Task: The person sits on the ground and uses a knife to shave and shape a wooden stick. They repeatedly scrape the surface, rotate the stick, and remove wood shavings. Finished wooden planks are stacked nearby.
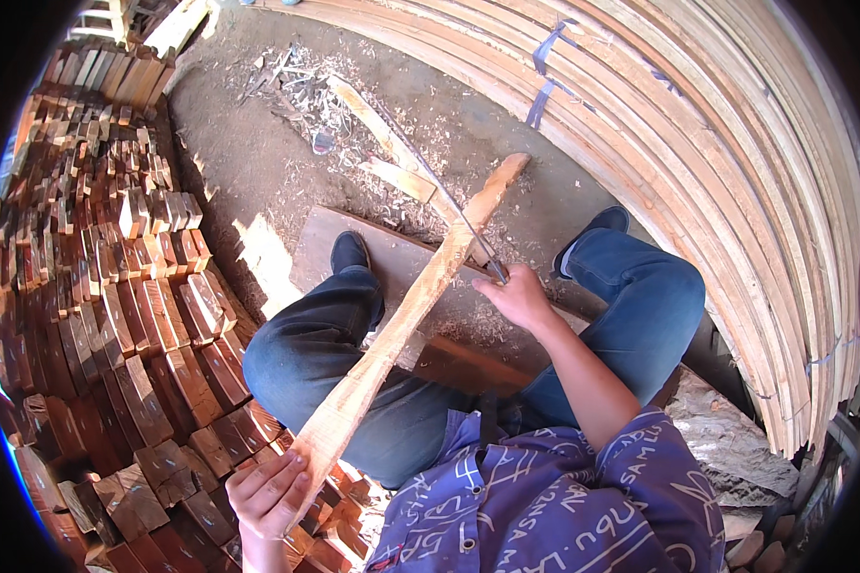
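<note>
Workpiece (384, 346) – 1 long wood length – slants over L leg (301, 349), its far part by 1 forked wood piece (361, 113), prob. for steadiness. L hand (269, 497) grips near end; R hand (518, 298) closed on 1 long thin tool (481, 245) crossing it. 2 shoes (351, 252), approx. either side. Stacked blocks (143, 392): too many to count.

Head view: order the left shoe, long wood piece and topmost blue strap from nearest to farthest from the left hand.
1. Long wood piece: in the left hand's grip.
2. Left shoe: ahead, slightly right.
3. Topmost blue strap: farther ahead, right.
</note>
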`<state>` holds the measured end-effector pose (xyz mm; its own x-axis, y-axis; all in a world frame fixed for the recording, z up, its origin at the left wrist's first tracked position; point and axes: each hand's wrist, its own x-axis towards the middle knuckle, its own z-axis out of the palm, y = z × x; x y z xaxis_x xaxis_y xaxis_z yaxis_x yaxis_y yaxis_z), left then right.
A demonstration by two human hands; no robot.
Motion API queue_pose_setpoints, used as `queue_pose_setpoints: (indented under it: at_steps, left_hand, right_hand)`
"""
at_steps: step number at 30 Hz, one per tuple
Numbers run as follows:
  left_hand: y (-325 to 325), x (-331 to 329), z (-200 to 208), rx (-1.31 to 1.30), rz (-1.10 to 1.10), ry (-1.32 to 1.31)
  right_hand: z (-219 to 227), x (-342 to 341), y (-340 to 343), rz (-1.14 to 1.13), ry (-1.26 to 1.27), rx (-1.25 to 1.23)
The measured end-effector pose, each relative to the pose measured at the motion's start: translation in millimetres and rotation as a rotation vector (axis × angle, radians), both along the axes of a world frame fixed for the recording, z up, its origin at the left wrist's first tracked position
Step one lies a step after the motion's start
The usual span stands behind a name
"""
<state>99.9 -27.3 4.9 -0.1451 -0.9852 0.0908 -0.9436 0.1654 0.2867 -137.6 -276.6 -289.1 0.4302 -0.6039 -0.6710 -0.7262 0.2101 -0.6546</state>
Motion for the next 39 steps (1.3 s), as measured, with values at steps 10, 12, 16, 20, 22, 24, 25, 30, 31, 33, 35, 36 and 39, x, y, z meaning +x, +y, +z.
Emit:
queue_pose_setpoints:
  at_steps: [10,12,16,20,22,24,25,30,31,33,35,36,39]
  left_hand:
    - [-9,12,6,0.089,-0.099,0.019]
    - [-5,12,3,0.095,-0.035,0.021]
    - [-8,13,5,0.075,-0.036,0.035]
    - [-4,19,1,0.056,-0.019,0.02]
    - [-3,18,4,0.081,0.004,0.012]
    - [-5,20,4,0.091,-0.055,0.0]
    - [-5,21,2,0.092,-0.081,-0.008]
    - [-6,22,-2,0.043,-0.019,0.029]
    - [-8,24,-2,0.046,-0.016,0.029]
    - [-6,24,0,0.059,-0.004,0.029]
    - [-8,26,3,0.062,-0.005,0.021]
    - [-8,26,4,0.068,0.012,-0.004]
    - [-8,26,4,0.058,0.051,-0.005]
  right_hand:
    - [23,13,-14,0.083,0.151,0.001]
    - [17,11,-6,0.08,0.142,-0.096]
    - [30,11,1,0.075,0.053,-0.144]
    - [55,8,-2,0.108,-0.004,-0.139]
    - [24,-4,-5,0.078,0.14,-0.087]
    - [-34,-26,-13,0.003,0.275,-0.109]
    - [-59,-37,-21,-0.05,0.341,-0.157]
    - [-35,-40,-29,-0.281,0.209,0.012]
    - [-25,-40,-24,-0.293,0.119,-0.065]
    - [21,-21,-27,-0.1,0.099,-0.128]
    - [40,-7,-25,0.041,0.077,-0.2]
    - [42,-2,-22,0.094,0.066,-0.236]
    - [19,-1,-9,0.158,0.111,-0.18]
